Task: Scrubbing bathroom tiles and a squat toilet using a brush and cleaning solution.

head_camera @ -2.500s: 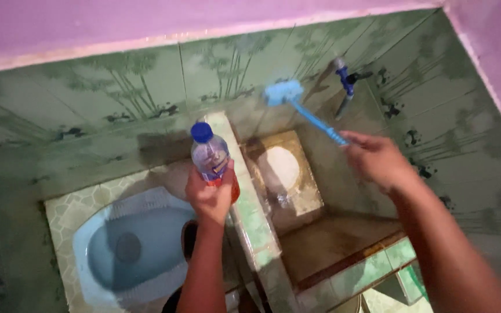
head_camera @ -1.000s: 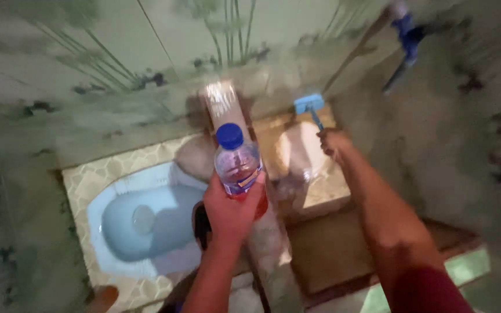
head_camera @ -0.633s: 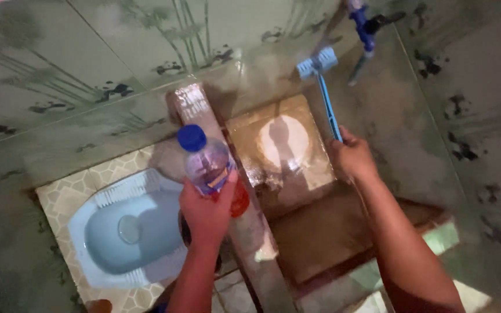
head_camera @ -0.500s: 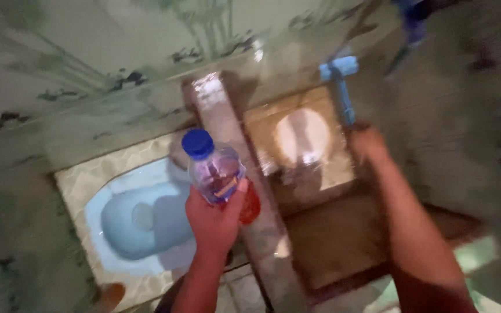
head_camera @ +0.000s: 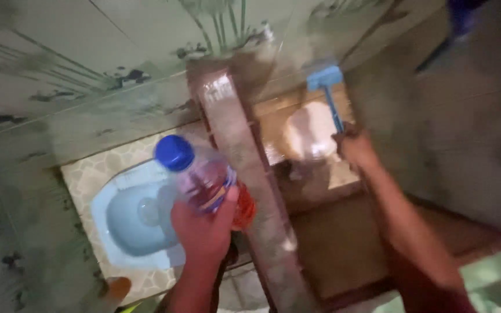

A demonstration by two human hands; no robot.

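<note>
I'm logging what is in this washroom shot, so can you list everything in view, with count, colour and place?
Clear plastic bottle with blue cap: one, red liquid at bottom, tilted, in left hand.
Long-handled brush: one, blue, in right hand, head near the wall.
Squat toilet pan: one, pale blue, floor at left.
Tiled divider ledge: one, grey-green, centre.
Water basin: one, tiled, right of ledge.
Tap: one, blue, top right, blurred.
Left hand: grips bottle.
Right hand: grips brush handle.

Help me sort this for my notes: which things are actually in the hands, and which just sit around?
In hand:
left hand: clear plastic bottle with blue cap
right hand: blue long-handled scrub brush

Around:
pale blue squat toilet pan
tiled divider ledge
blue wall tap
</note>
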